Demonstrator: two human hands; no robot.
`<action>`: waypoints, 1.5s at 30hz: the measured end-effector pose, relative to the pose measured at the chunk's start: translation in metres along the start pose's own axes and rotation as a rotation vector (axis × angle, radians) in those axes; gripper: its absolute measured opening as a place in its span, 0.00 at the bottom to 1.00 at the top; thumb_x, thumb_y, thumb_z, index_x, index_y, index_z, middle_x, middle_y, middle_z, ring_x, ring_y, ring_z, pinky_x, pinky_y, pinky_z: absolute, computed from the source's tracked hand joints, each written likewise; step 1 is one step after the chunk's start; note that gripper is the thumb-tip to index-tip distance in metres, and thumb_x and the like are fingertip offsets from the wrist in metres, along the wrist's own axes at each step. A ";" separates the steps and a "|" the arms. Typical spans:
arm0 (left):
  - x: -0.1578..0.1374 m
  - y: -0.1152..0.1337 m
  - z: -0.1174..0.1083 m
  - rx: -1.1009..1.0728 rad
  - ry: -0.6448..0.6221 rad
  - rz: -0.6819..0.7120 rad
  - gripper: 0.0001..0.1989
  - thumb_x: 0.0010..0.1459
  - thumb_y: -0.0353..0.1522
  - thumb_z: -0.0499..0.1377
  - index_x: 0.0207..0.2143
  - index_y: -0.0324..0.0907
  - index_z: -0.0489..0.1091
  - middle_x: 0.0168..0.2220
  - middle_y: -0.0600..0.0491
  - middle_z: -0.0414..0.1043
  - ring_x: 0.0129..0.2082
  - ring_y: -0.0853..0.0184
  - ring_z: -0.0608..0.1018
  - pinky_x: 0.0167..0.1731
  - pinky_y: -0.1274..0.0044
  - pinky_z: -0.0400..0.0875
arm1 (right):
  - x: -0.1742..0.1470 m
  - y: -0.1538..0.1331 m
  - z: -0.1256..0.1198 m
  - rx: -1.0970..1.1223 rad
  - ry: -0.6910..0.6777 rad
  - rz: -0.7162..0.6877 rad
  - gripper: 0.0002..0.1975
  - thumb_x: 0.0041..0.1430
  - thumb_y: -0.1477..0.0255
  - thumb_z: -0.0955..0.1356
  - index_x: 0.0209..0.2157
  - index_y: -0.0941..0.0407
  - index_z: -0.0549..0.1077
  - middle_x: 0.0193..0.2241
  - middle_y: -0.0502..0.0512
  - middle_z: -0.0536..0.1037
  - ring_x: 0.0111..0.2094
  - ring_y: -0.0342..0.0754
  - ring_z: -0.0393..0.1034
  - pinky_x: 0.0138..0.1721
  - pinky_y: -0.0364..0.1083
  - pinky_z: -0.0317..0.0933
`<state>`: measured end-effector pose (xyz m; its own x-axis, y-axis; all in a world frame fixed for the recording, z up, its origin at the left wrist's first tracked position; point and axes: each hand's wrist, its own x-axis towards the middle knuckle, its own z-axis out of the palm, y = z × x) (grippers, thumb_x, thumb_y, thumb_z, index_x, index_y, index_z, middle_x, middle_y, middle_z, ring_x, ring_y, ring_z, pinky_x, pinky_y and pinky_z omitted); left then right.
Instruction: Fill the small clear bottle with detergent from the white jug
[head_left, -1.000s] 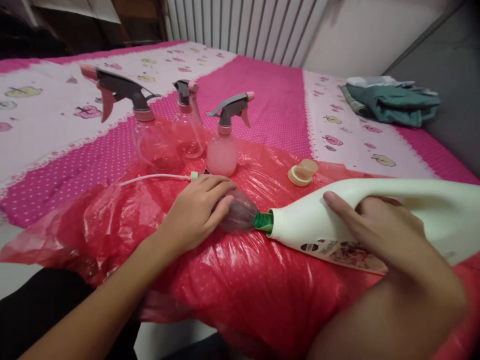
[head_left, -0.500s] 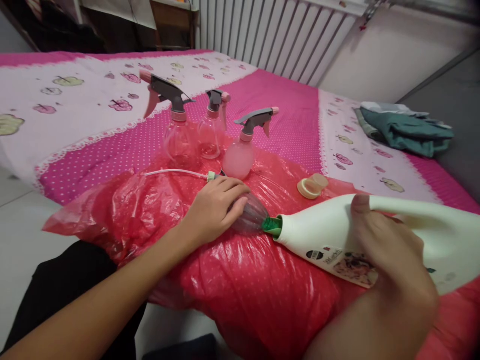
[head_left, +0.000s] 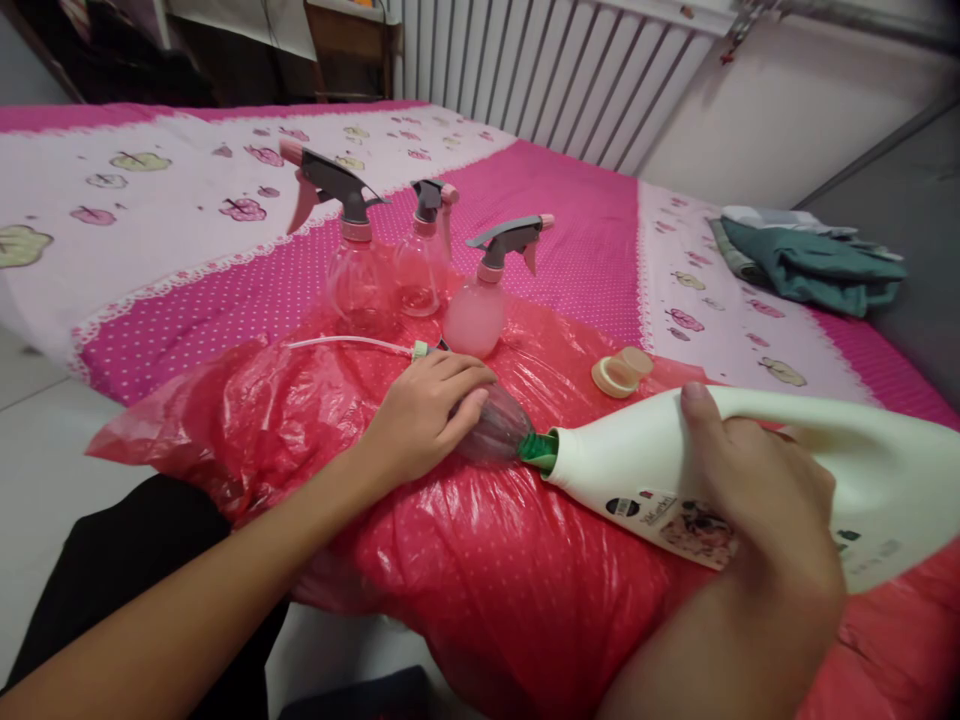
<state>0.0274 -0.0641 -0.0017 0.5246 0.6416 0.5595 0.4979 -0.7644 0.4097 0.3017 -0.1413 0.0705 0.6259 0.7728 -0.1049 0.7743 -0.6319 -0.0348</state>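
My left hand (head_left: pixel 439 410) is closed round a clear bottle (head_left: pixel 499 425) that lies tilted, its green neck (head_left: pixel 536 450) meeting the mouth of a large pale green jug (head_left: pixel 622 450). My right hand (head_left: pixel 757 480) grips the jug by its handle, and the jug lies nearly on its side. Just beyond my left hand rests a spray head with a pale green collar (head_left: pixel 421 350) and a thin white tube (head_left: pixel 352 342); my fingers partly hide it. A cream cap (head_left: pixel 621 372) lies behind the jug.
Three spray bottles with grey and pink heads stand behind: a clear one (head_left: pixel 360 280), a smaller clear one (head_left: pixel 420 270), and one holding cloudy liquid (head_left: pixel 476 315). Red plastic sheeting (head_left: pixel 480 560) covers the front of the bed. Folded green clothes (head_left: pixel 814 262) lie at right.
My right hand and the jug have shifted slightly left, and the jug's label is turned a little. My left hand still holds the bottle against the jug's mouth.
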 end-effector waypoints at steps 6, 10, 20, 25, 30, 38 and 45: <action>0.000 0.002 -0.001 -0.012 -0.019 -0.030 0.17 0.72 0.35 0.48 0.48 0.39 0.75 0.50 0.47 0.79 0.50 0.58 0.77 0.54 0.63 0.69 | -0.003 0.000 -0.001 -0.006 -0.022 0.003 0.49 0.64 0.47 0.41 0.46 0.65 0.79 0.50 0.76 0.77 0.58 0.74 0.67 0.57 0.61 0.58; 0.001 0.001 -0.001 -0.020 -0.017 -0.026 0.17 0.72 0.35 0.48 0.48 0.39 0.75 0.49 0.46 0.79 0.50 0.58 0.77 0.54 0.62 0.69 | -0.004 -0.001 -0.001 0.008 0.004 -0.016 0.48 0.64 0.47 0.42 0.46 0.65 0.79 0.49 0.77 0.78 0.57 0.74 0.68 0.56 0.62 0.59; -0.001 0.000 0.000 -0.018 -0.026 -0.021 0.17 0.72 0.35 0.48 0.49 0.40 0.75 0.50 0.46 0.78 0.51 0.57 0.76 0.55 0.61 0.69 | -0.003 0.000 -0.001 0.020 -0.014 0.009 0.48 0.65 0.47 0.42 0.48 0.66 0.78 0.50 0.76 0.77 0.58 0.75 0.66 0.57 0.63 0.59; -0.001 0.000 0.000 -0.025 -0.028 -0.020 0.16 0.71 0.35 0.49 0.49 0.40 0.75 0.50 0.47 0.78 0.51 0.58 0.76 0.56 0.62 0.69 | -0.002 0.001 0.000 0.014 0.013 0.020 0.47 0.64 0.48 0.43 0.46 0.67 0.79 0.49 0.78 0.77 0.58 0.75 0.67 0.57 0.63 0.59; -0.001 0.001 0.000 -0.032 -0.027 -0.026 0.17 0.71 0.35 0.49 0.48 0.39 0.75 0.50 0.46 0.78 0.51 0.57 0.76 0.55 0.62 0.69 | -0.003 0.001 -0.001 0.004 -0.002 0.037 0.47 0.64 0.48 0.43 0.45 0.66 0.79 0.48 0.78 0.77 0.57 0.74 0.68 0.57 0.62 0.59; 0.000 0.001 -0.001 -0.033 -0.033 -0.034 0.17 0.71 0.36 0.48 0.48 0.40 0.75 0.50 0.46 0.78 0.51 0.57 0.76 0.55 0.62 0.69 | -0.005 0.000 -0.002 -0.004 -0.025 0.049 0.48 0.64 0.48 0.41 0.47 0.67 0.78 0.50 0.78 0.76 0.59 0.74 0.65 0.59 0.61 0.57; 0.000 0.001 0.000 -0.036 -0.038 -0.027 0.18 0.72 0.36 0.48 0.49 0.39 0.75 0.50 0.46 0.78 0.51 0.57 0.76 0.55 0.61 0.69 | -0.003 0.000 -0.001 -0.012 -0.032 0.043 0.49 0.63 0.48 0.41 0.50 0.67 0.77 0.53 0.77 0.75 0.61 0.74 0.64 0.60 0.61 0.57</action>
<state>0.0278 -0.0647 -0.0018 0.5374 0.6633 0.5208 0.4870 -0.7483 0.4505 0.3005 -0.1434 0.0719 0.6559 0.7422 -0.1379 0.7476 -0.6639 -0.0174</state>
